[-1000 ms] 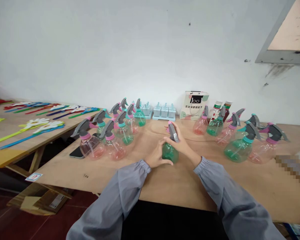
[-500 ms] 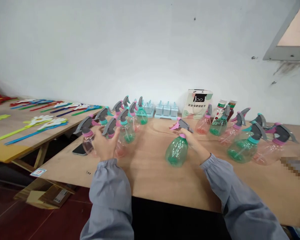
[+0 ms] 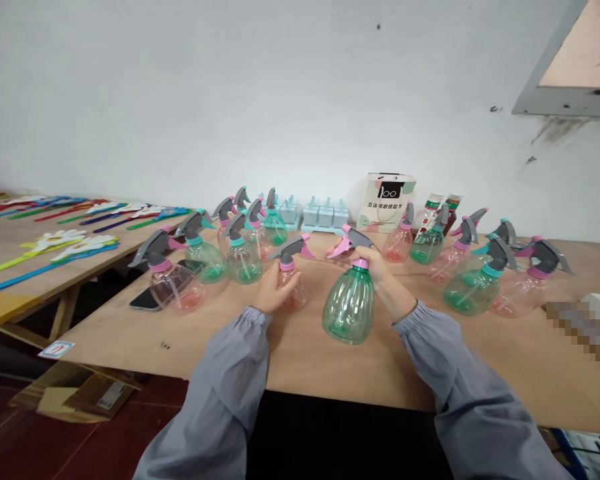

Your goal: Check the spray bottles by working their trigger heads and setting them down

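Note:
My left hand [image 3: 271,290] is wrapped round a small pink spray bottle [image 3: 297,295] with a grey and pink trigger head; the fingers hide part of its body. Just to its right, my right hand [image 3: 384,280] grips a green spray bottle [image 3: 348,310] high up, around its pink collar and grey and pink trigger. Both bottles are nearly upright, their trigger heads almost meeting. A pink spray bottle [image 3: 179,290] stands at the left, near several other green and pink ones such as a green bottle [image 3: 245,261].
On the right of the table [image 3: 300,370] stand more spray bottles, including a green one [image 3: 470,293]. At the back are light-blue ice-pop moulds [image 3: 325,217] and a paper bag [image 3: 386,207]. A phone [image 3: 146,300] lies at left. Another table [image 3: 35,293] holds colourful hand-shaped toys.
My left hand has moved right, away from the left group, bringing a pink spray bottle beside the green one. The green bottle in my right hand now looks nearer and more upright.

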`<state>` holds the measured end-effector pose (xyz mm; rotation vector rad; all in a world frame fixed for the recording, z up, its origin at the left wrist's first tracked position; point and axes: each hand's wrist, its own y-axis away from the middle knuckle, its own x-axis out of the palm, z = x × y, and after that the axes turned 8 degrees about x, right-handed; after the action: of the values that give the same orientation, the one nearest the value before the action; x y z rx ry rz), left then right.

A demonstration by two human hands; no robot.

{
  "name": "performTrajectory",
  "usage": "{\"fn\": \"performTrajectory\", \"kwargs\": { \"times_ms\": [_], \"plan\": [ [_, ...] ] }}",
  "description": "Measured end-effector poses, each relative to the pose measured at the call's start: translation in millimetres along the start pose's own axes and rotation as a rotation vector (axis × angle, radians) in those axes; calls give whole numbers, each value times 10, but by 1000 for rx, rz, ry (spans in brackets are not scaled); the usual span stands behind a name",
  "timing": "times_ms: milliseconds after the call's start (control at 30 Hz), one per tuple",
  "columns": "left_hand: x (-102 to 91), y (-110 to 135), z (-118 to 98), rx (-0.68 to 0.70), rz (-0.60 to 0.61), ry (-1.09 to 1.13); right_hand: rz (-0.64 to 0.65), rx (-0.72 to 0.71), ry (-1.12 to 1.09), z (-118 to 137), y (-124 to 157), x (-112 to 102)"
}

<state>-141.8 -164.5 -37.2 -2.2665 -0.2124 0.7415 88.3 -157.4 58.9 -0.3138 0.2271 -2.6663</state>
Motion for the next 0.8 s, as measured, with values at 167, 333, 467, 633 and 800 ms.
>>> {"fn": "performTrajectory", "kwargs": {
  "times_ms": [167, 333, 467, 633, 800],
  "plan": [
    [-25, -5, 34, 20, -34, -51, -50, 2, -46, 34, 40, -13],
    [-28, -7, 28, 25, -42, -45, 10, -14, -68, 72, 61, 23],
    [-37, -8, 9, 18, -39, -39, -18, -23, -70, 64, 58, 21],
    [-39, -12, 8, 19, -35, -37, 32, 62, -8, 44, 62, 18],
    [-37, -12, 12, 11, -32, -32, 36, 31, 50, 33, 59, 26]
  ]
}}
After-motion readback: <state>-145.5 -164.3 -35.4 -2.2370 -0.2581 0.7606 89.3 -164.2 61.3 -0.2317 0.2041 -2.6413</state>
